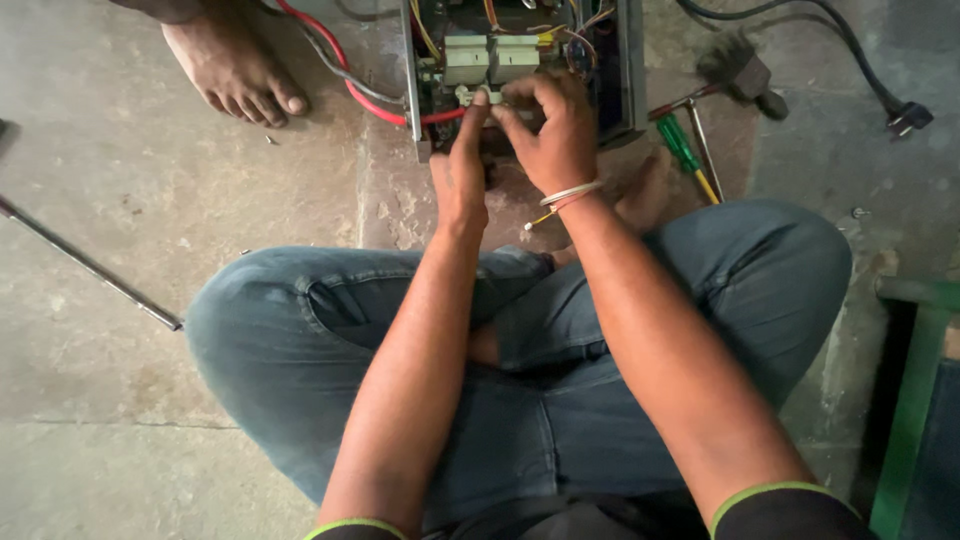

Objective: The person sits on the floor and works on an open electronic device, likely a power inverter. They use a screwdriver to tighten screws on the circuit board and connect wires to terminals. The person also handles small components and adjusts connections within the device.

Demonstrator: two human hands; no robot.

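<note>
An opened electrical unit (628, 70) with a metal case, circuit board, white blocks (490, 55) and coloured wires sits on the floor in front of my crossed legs. My left hand (460, 165) points its index finger up against the board's near edge, by a small white connector (492, 97). My right hand (555, 130), with a thread and bangle on the wrist, has its fingers curled over the same spot, pinching at something small on the board. What lies under those fingers is hidden.
Another person's bare foot (235, 70) rests at upper left beside red and grey cables (345, 75). A green-handled screwdriver (685, 150) and a hammer (735, 70) lie right of the unit. A black cord with plug (905, 118), a metal rod (90, 265), a green frame (915, 390).
</note>
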